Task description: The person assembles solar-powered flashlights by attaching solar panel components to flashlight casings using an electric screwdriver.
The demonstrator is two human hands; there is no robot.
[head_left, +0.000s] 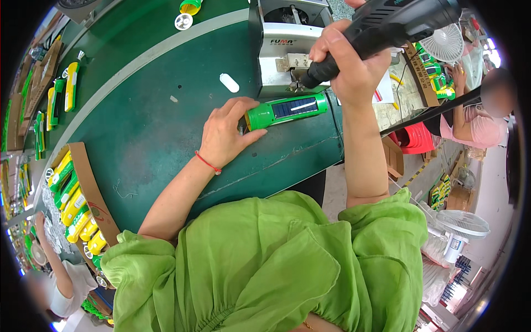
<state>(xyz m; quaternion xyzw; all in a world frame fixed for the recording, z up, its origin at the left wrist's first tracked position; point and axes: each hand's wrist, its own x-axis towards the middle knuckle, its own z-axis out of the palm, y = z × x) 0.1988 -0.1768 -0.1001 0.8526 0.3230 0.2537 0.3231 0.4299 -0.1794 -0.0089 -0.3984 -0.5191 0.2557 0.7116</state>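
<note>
One loosely curled left grip [223,130] pinches the solar flashlight [290,109], seemingly steadying it. The right grip [357,69] clasps the electric screwdriver [381,27], apparently angled for the screw feeder [271,72].

Left forearm [180,193] angles up and rightward from lower left; left hand [224,128] low, back up, thumb apart from the curled fingers [239,105], pinch grip. Right forearm [366,149] near vertical; right hand [357,74] raised farther up, fingers wrapped in a closed grip, wrist roughly straight. Both forearms bare, hands apart.
</note>
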